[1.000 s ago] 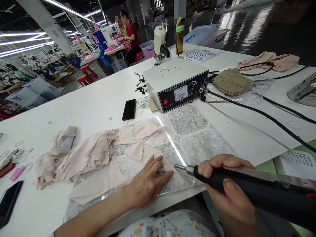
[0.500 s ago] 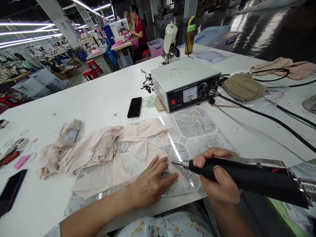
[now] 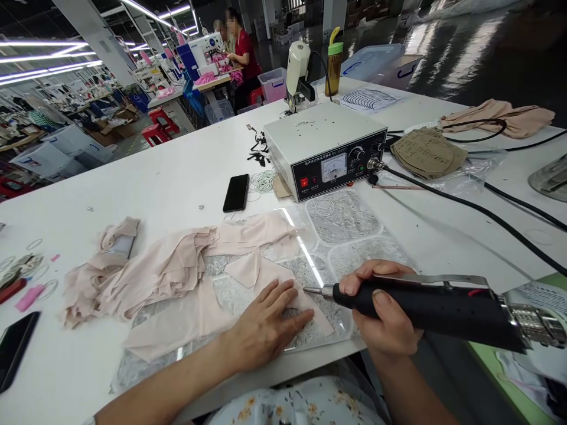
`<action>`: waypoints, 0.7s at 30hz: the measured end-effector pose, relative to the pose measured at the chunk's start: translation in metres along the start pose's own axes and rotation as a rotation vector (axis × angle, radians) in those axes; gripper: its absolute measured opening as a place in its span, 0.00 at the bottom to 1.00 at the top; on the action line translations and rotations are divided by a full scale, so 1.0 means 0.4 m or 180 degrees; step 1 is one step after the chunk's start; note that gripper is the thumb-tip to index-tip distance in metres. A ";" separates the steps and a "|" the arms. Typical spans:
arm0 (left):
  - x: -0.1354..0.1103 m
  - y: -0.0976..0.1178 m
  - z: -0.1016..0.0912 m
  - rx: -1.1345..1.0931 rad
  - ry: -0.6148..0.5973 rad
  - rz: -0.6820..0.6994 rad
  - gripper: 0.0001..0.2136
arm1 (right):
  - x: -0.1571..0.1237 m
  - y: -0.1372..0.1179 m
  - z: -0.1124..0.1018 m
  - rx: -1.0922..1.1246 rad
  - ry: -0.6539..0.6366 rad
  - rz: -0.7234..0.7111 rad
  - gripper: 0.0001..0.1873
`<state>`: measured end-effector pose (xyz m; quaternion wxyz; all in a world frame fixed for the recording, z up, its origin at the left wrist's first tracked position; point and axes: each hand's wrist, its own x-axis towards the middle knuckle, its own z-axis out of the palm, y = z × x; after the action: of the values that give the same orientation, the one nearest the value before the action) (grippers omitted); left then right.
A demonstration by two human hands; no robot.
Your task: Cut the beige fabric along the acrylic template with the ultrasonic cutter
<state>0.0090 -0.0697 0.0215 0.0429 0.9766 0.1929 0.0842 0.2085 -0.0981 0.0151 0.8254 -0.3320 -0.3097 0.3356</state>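
Observation:
My left hand point(image 3: 266, 321) lies flat with fingers spread on a piece of beige fabric point(image 3: 199, 310), pressing it onto a clear plate point(image 3: 341, 218) over a grey patterned sheet. My right hand point(image 3: 383, 310) is wrapped round a black hand-held cutting tool point(image 3: 425, 307) with a metal lever on top. Its thin metal tip point(image 3: 310, 290) touches the fabric just right of my left fingers. A black cable point(image 3: 465, 203) runs from the tool's side to a white control box point(image 3: 325, 141) with a dial and knobs.
More beige fabric pieces point(image 3: 133, 265) are heaped to the left. A black phone point(image 3: 235, 192) lies by the box, another phone point(image 3: 15, 348) at the left edge. Brown paper patterns point(image 3: 427, 152), a bottle point(image 3: 334, 62) and a small machine point(image 3: 297, 74) stand behind. People sew at far tables.
The tool's tip has slid left along the fabric toward my left fingers. My left hand has stayed pressed on the fabric. The view has shifted slightly.

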 end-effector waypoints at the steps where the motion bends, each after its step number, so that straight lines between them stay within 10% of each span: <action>1: 0.001 -0.001 0.000 0.0036 0.0038 0.0038 0.15 | 0.000 0.001 0.000 0.0008 -0.0007 -0.0012 0.08; 21: 0.018 -0.016 -0.014 -0.0159 -0.0096 0.0230 0.16 | 0.012 -0.003 0.005 -0.0059 -0.0118 -0.0162 0.07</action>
<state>0.0122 -0.0608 0.0272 0.0670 0.9828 0.1548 0.0758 0.2103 -0.0944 0.0186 0.8246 -0.3254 -0.3364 0.3177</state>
